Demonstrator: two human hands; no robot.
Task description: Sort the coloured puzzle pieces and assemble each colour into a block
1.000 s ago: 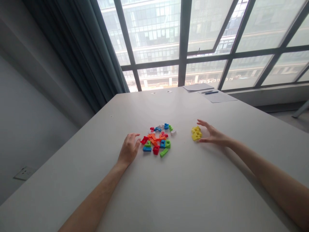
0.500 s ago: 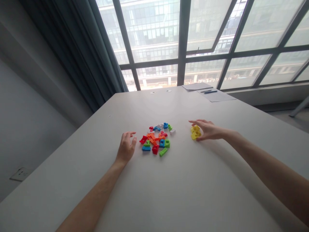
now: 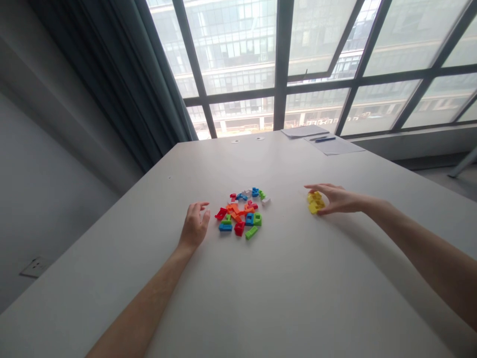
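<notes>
Yellow plastic blocks (image 3: 315,204) form a small cluster on the white table (image 3: 261,293), right of the other pieces. My right hand (image 3: 338,198) curls around that cluster, its fingers over the far side and its thumb at the near side. To the left, my left hand (image 3: 194,226) rests on the table with thumb and fingers apart, holding nothing. Closest to it are a red block (image 3: 221,214) and a blue block (image 3: 225,227) at the edge of a mixed pile. Orange blocks (image 3: 235,212) lie in the pile's middle, and a green block (image 3: 251,232) at its near side.
Paper sheets (image 3: 337,146) with a blue pen (image 3: 325,139) on them lie at the far right of the table. Beyond stands a framed window (image 3: 242,54), with a dark curtain (image 3: 149,84) to its left. A wall socket (image 3: 35,267) is at the lower left.
My right hand has closed in around the yellow blocks, and they have slid right with it, away from the pile. My left hand has drawn back slightly left from the red block.
</notes>
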